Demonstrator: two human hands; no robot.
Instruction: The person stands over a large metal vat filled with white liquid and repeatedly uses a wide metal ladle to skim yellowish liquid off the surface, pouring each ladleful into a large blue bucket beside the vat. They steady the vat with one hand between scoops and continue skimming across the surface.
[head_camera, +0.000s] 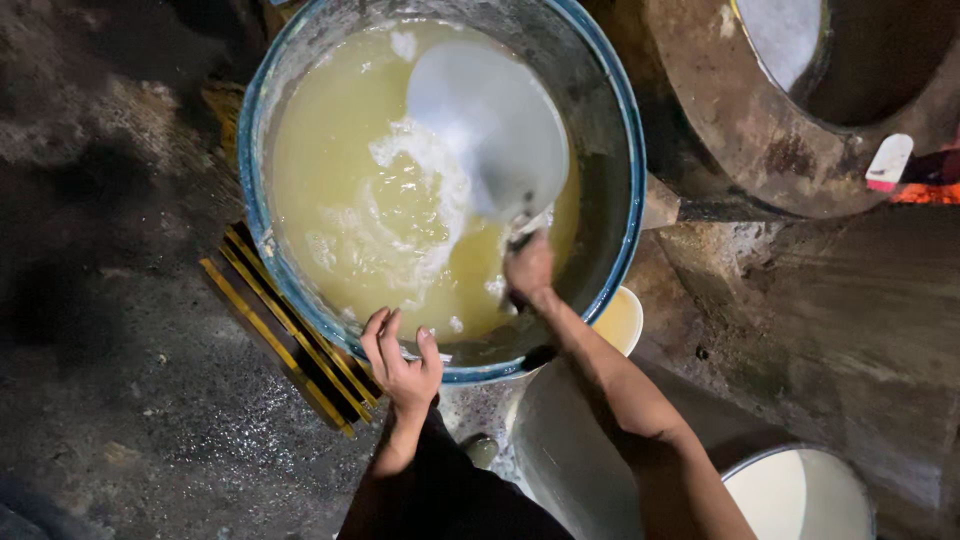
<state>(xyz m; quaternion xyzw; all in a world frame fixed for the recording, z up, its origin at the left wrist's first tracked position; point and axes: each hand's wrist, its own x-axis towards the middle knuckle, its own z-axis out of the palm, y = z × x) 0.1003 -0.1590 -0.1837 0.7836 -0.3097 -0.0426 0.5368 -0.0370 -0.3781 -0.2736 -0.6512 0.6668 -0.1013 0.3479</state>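
The big round scoop (490, 125) sits tilted in the middle-right of the tub (620, 190), its pale bowl just above the yellowish liquid (320, 170), with white foam (415, 190) churned up right beside and under it. My right hand (528, 268) is closed tight around the scoop's dark handle at the near edge of the liquid, fingers wrapped fully round it, the arm reaching in over the tub's rim. My left hand (402, 362) rests on the near rim of the tub, fingers (378, 335) half curled and spread over the blue edge, thumb apart from them; it grips nothing but the rim itself.

The tub is wide and round with a blue rim and grey inner wall, filled most of the way with the cloudy liquid. It stands on yellow-and-black slats (290, 340) that stick out at its left near side, on a dark, wet floor (110, 400). Just beside the tub on my right, a small bucket (622, 320) of the same yellowish liquid peeks out under my forearm. Nearer to me stands a grey container (570, 460), and at the lower right a white-lined pail (800, 495). Beyond the tub at upper right is a large brown stone basin (740, 120), with a white and pink scraper (888, 162) lying at its edge.
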